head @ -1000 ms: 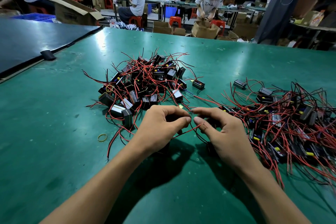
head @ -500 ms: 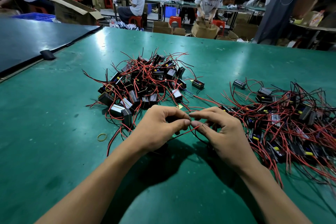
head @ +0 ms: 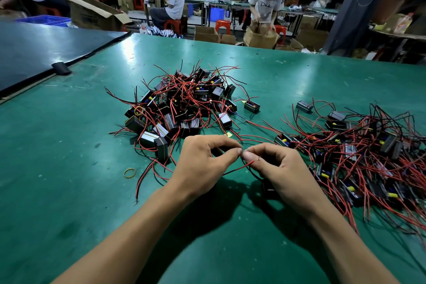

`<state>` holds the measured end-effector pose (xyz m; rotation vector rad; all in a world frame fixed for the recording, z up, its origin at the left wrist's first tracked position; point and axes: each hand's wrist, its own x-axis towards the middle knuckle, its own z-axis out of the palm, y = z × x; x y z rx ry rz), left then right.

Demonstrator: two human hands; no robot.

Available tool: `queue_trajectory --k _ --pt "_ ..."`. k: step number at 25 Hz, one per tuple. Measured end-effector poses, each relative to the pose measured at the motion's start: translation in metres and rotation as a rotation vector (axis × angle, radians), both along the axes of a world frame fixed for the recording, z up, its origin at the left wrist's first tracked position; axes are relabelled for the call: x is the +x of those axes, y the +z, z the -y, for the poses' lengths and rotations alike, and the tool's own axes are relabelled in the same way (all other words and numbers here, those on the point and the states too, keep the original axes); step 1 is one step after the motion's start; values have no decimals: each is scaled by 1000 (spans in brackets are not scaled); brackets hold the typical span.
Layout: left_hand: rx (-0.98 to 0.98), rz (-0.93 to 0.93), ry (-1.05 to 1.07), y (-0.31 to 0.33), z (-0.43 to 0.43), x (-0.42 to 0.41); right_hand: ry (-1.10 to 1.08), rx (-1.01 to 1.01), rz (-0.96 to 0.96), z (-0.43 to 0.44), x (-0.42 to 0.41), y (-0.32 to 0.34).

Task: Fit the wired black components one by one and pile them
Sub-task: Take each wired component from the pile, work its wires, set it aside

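Observation:
My left hand (head: 202, 163) and my right hand (head: 279, 168) meet thumb to thumb over the green table (head: 69, 168), each pinching thin red and black wires (head: 235, 168) between thumb and fingers. A small black component (head: 268, 188) hangs from the wires under my right palm, mostly hidden. Beyond my hands lies a heap of black components (head: 184, 108) tangled in red wire. A second, flatter spread of components (head: 359, 157) covers the table to the right.
A yellow rubber band (head: 130, 173) lies left of my left hand. Two single components (head: 252, 106) (head: 304, 106) sit between the piles. A dark mat (head: 34, 53) covers the far left. People work at benches among cardboard boxes behind the table.
My hands have drawn closer until the thumbs touch. The red wire end now sticks out below my right thumb. The piles have not moved.

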<state>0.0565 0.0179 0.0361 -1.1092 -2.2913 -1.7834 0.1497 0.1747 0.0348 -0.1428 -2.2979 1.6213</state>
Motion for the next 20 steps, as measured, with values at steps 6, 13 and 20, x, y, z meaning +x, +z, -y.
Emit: queue_trajectory --k 6,13,20 --pt "-22 8 26 -2 -1 -3 -165 533 -296 -3 -2 -6" --pt "-28 -173 0 -5 -2 -2 -227 480 -276 4 -2 -8" --pt "-5 -82 31 -6 -2 -2 -252 232 -252 9 -4 -8"
